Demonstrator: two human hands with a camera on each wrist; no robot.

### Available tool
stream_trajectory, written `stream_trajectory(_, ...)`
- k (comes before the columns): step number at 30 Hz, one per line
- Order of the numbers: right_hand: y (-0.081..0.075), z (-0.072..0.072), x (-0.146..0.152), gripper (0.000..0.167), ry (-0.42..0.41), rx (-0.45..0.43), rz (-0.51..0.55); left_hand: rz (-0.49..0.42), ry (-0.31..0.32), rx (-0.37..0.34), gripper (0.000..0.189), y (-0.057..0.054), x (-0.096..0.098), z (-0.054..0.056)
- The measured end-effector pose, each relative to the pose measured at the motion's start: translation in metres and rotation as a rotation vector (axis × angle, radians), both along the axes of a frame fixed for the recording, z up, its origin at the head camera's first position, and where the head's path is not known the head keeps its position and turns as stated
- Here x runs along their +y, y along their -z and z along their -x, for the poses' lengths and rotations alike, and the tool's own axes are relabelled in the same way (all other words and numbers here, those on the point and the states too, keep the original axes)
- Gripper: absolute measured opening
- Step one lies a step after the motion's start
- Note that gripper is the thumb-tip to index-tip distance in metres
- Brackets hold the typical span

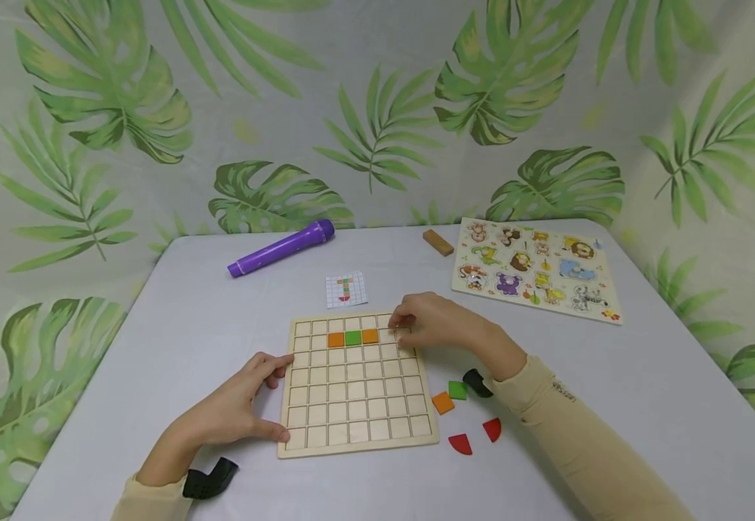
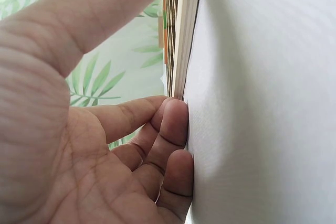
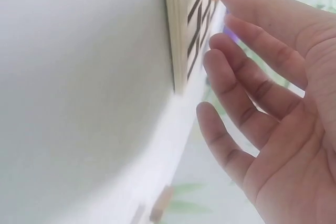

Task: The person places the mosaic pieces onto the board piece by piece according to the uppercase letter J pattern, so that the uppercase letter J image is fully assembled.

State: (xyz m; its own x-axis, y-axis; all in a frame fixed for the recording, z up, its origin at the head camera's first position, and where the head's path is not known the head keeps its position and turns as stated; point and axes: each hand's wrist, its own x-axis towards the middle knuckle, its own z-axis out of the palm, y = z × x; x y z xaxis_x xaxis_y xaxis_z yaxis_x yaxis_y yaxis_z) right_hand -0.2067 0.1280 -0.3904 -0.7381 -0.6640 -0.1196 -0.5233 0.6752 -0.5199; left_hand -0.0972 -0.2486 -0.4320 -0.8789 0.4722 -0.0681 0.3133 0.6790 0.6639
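Note:
A pale wooden grid board point(image 1: 337, 414) lies on the table with a row of square tiles near its far edge: an orange tile point(image 1: 336, 340), a green tile point(image 1: 353, 338) and another orange tile point(image 1: 369, 336). My left hand point(image 1: 237, 401) rests at the board's left side, thumb at the near corner and index fingertip farther up the edge. Over the far right corner is my right hand point(image 1: 439, 323), fingers loosely bent and apart, with nothing between them in the right wrist view. Right of the board lie a loose green tile point(image 1: 458, 390), an orange tile point(image 1: 443, 403) and two red quarter-circle pieces point(image 1: 461, 444).
Behind the board lies a small pattern card point(image 1: 356, 298) with a coloured figure on a grid. A purple toy microphone point(image 1: 281, 248) is at back left. At back right are a brown wooden block point(image 1: 438, 242) and an animal puzzle board point(image 1: 527, 304). Leaf-print cloth hangs behind.

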Motion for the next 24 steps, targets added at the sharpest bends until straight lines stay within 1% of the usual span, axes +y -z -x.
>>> stream_trajectory(5, -0.003, -0.007, 0.022, 0.026, 0.011, 0.003, -0.001, 0.0, 0.002, 0.001, 0.115, 0.0, 0.0, 0.0)
stream_trajectory(9, -0.004, -0.015, 0.039, 0.026, 0.013, 0.003, -0.012, -0.003, 0.004, 0.0, 0.114, 0.0, 0.0, 0.0)
stream_trajectory(13, -0.004, -0.025, 0.056, 0.027, 0.032, -0.013, -0.017, -0.007, 0.002, -0.003, 0.114, 0.0, 0.0, 0.0)
stream_trajectory(21, -0.001, -0.039, 0.099, 0.031, 0.129, -0.011, -0.039, -0.011, 0.008, 0.0, 0.114, 0.0, 0.0, 0.0)
stream_trajectory(24, 0.001, -0.043, 0.113, 0.033, 0.162, -0.025, -0.04, -0.012, 0.008, -0.003, 0.113, 0.0, 0.0, 0.0)
